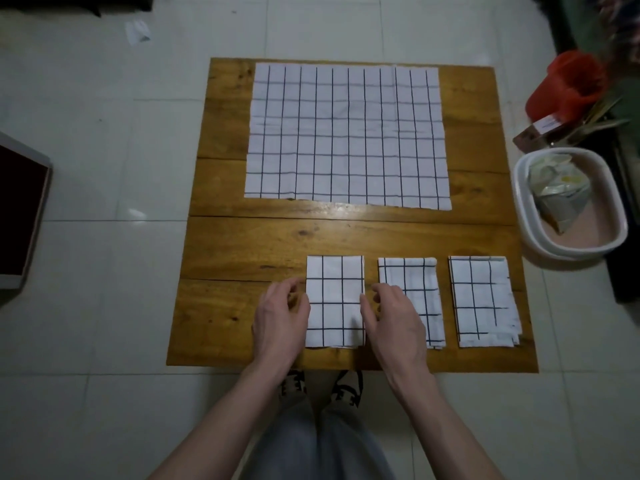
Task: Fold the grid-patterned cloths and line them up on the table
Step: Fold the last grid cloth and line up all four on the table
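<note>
We find three folded grid-patterned cloths set in a row along the near edge of the wooden surface [242, 258]. The left folded cloth [335, 301] lies between the hands; the middle folded cloth [415, 299] and the right folded cloth [483, 301] sit beside it, each apart from its neighbour. One unfolded cloth [348, 133] lies spread flat at the far half of the surface.

We judge the step in hand to be squaring the third fold into line. The next move would call for reaching forward to the spread cloth and folding it.

The left hand [282, 318] rests at the cloth's left edge, fingers curled, touching or lightly pinching it. The right hand [394, 320] meets the right edge likewise and overlaps the middle cloth. We cannot tell whether either truly grips.
</note>
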Demonstrator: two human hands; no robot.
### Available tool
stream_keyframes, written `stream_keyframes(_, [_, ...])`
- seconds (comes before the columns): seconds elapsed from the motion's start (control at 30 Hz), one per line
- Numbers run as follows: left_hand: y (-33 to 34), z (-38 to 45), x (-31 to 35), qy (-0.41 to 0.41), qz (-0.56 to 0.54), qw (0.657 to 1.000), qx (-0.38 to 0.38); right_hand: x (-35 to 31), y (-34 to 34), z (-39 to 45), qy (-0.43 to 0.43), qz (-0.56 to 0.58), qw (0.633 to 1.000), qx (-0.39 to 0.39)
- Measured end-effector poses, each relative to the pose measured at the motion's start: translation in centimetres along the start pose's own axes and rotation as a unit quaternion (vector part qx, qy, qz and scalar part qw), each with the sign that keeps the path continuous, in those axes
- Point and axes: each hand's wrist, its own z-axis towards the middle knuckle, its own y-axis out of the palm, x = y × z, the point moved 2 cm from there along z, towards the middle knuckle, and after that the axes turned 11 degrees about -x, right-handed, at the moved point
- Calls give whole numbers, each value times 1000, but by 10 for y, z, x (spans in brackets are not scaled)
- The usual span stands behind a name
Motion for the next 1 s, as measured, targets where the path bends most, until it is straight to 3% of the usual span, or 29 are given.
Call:
stream_keyframes(0.1, [-28,-20,18,45,19,999,8,-17,-28,-18,-43,-55,997,27])
stream_keyframes(0.3, [-101,-81,62,132,64,984,97,-77,-97,-61,-127,-108,983,80])
stream_keyframes(0.43, [-148,-130,88,175,143,964,140,-125,-137,-88,-207,-132,967,69])
stream_keyframes(0.67, [-230,-201,115,161,271,928,201,-215,-197,-128,-272,-163,944,89])
stream_keyframes(1.0, [-366,-221,87,132,239,926,259,-339,-200,-142,-299,-174,929,132])
